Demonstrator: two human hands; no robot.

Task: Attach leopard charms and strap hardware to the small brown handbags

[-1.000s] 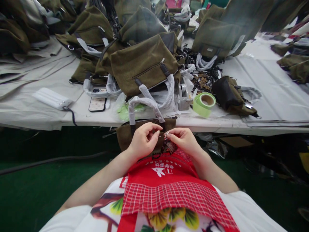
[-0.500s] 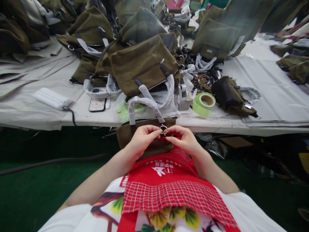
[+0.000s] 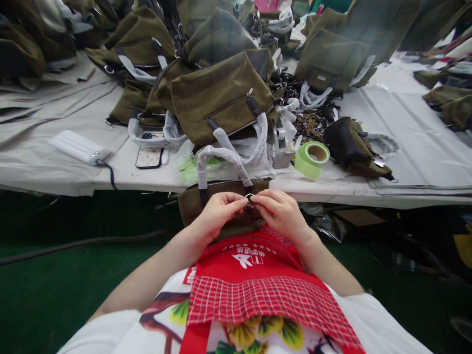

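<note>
Both hands meet in front of an olive handbag [image 3: 190,206] that leans between my lap and the table edge, its wrapped handles [image 3: 217,153] standing up. A small metal ring [image 3: 249,196] sits between my fingertips, with darker hardware hanging just below it. My left hand [image 3: 220,212] pinches the ring from the left side, thumb and forefinger together. From the right, my right hand [image 3: 278,209] pinches the same ring, its other fingers curled. The fingers partly cover the ring, and what it joins is too small to make out.
On the white table [image 3: 409,147] lie a larger olive handbag [image 3: 221,98], a phone [image 3: 149,156], a white power bank [image 3: 78,146], a roll of green tape [image 3: 311,160] and a small olive bag [image 3: 350,147]. Several more bags are piled behind. A dark cable [image 3: 110,173] hangs over the edge.
My right hand has turned, its fingers now closing over the top of the ring. The ring shows less than before. My left hand stays nearly in place.
</note>
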